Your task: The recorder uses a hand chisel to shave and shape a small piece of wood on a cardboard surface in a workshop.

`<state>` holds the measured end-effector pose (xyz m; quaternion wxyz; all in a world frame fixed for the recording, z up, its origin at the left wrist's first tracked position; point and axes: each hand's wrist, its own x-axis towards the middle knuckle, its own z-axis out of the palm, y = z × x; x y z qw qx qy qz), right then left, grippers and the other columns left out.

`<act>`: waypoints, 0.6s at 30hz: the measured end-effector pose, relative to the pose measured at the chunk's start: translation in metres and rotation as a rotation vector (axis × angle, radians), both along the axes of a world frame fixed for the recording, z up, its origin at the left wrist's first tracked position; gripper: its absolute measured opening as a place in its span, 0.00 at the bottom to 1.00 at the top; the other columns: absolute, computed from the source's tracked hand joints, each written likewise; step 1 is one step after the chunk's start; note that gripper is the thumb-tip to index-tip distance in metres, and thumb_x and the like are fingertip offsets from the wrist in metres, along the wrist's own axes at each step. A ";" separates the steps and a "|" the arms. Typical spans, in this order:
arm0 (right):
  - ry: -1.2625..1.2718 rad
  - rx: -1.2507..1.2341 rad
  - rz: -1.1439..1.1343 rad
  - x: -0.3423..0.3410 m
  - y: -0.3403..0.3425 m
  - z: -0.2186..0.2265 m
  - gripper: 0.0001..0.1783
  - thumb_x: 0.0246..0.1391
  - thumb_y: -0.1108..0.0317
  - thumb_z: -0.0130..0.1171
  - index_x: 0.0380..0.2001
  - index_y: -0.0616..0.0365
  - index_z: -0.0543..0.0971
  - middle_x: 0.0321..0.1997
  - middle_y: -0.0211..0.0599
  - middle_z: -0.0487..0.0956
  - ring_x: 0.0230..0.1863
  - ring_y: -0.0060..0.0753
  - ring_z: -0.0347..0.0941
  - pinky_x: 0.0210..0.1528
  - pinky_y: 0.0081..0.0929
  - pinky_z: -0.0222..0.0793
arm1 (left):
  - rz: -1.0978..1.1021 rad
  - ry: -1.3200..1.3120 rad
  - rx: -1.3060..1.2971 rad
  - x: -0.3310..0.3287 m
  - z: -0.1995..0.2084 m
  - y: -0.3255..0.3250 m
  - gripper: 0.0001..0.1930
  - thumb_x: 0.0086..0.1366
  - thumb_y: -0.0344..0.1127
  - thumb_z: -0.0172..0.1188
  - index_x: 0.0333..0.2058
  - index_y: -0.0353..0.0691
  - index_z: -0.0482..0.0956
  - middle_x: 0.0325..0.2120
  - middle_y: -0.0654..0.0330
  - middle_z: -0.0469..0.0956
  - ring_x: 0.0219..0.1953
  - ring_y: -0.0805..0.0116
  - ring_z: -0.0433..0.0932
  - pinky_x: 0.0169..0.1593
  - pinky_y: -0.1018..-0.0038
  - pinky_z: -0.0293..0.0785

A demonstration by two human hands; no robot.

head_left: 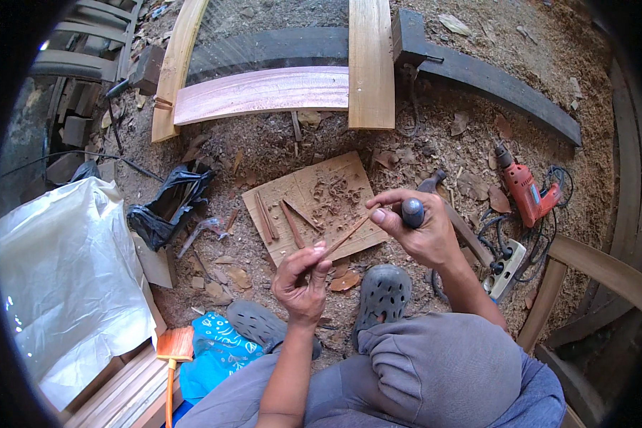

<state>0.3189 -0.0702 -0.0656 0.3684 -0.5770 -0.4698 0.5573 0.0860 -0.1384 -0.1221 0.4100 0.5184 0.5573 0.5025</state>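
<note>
A thin reddish-brown wooden stick [351, 232] slants between my two hands above a wooden board. My left hand [299, 284] pinches its lower end between thumb and fingertips. With thumb and forefinger, my right hand [431, 239] grips the upper end. A tool with a rounded dark handle [412, 211] is also held in my right hand; its working end is hidden. On the board [351, 165] beneath lie several similar sticks [292, 224] and a patch of curled shavings [333, 194].
A hammer [469, 232], red power drill [528, 191] and white power strip [506, 269] lie right on sawdust-strewn ground. A timber frame [371, 71] stands ahead. At left are a pale sheet [78, 278], black plastic bag [167, 210] and orange brush [174, 344]. Grey clogs [384, 294] are on my feet.
</note>
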 end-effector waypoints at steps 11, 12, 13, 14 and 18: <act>-0.213 0.024 -0.114 0.021 0.016 0.011 0.19 0.64 0.61 0.67 0.53 0.58 0.83 0.39 0.34 0.85 0.35 0.18 0.77 0.38 0.21 0.73 | -0.312 0.643 -0.117 0.002 0.030 0.020 0.08 0.60 0.27 0.70 0.39 0.39 0.88 0.37 0.56 0.87 0.42 0.57 0.87 0.42 0.66 0.83; -0.206 0.011 -0.118 0.020 0.016 0.013 0.18 0.63 0.62 0.67 0.53 0.59 0.83 0.35 0.31 0.83 0.32 0.15 0.75 0.33 0.19 0.69 | -0.311 0.618 -0.116 0.004 0.029 0.020 0.08 0.60 0.27 0.71 0.39 0.39 0.88 0.37 0.55 0.87 0.40 0.57 0.87 0.42 0.67 0.83; -0.199 -0.001 -0.121 0.019 0.015 0.013 0.17 0.63 0.63 0.67 0.52 0.59 0.83 0.32 0.29 0.82 0.29 0.12 0.72 0.28 0.17 0.65 | -0.310 0.593 -0.114 0.006 0.028 0.019 0.08 0.60 0.28 0.71 0.39 0.38 0.88 0.36 0.54 0.87 0.39 0.57 0.87 0.41 0.67 0.83; -0.201 -0.007 -0.115 0.019 0.014 0.011 0.17 0.63 0.63 0.67 0.52 0.59 0.83 0.32 0.29 0.82 0.29 0.12 0.72 0.28 0.17 0.65 | -0.306 0.590 -0.122 0.010 0.029 0.020 0.08 0.60 0.28 0.71 0.39 0.38 0.88 0.36 0.54 0.87 0.39 0.57 0.87 0.41 0.67 0.83; 0.222 0.184 -0.229 0.013 0.010 0.009 0.44 0.60 0.23 0.51 0.47 0.61 0.74 0.23 0.25 0.68 0.23 0.16 0.61 0.27 0.20 0.58 | -0.262 0.383 -0.314 0.016 0.028 0.020 0.08 0.58 0.30 0.75 0.36 0.37 0.89 0.33 0.55 0.88 0.35 0.65 0.87 0.39 0.73 0.83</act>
